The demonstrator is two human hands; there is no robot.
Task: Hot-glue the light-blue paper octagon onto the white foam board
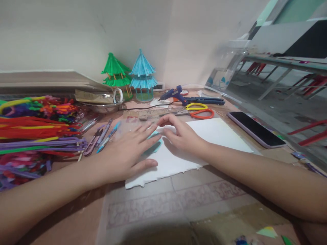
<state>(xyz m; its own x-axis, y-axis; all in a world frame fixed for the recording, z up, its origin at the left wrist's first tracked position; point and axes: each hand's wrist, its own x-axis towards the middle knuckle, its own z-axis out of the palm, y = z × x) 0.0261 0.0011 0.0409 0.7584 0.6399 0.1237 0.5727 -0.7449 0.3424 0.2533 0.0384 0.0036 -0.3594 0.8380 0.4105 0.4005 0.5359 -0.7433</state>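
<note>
A white foam-like sheet (219, 136) with a ragged near edge lies in front of me. My left hand (135, 146) rests on its left part, palm down with the fingers spread. Beneath those fingers a small teal piece (155, 147) shows in part; the rest of it is covered. My right hand (178, 132) is over the sheet just right of the left fingertips. Its fingers are curved and its thumb stands apart from them, with nothing visible between. Scissors (201, 112) with a yellow and an orange handle lie just beyond the right hand.
Pipe cleaners (33, 126) are heaped at the left, beside pens (108, 136) and a metal bowl (104, 107). Green (116, 73) and blue (143, 76) tiered-roof models stand by the wall. A glue gun (176, 95) lies behind the scissors; a phone (255, 129) is at the right.
</note>
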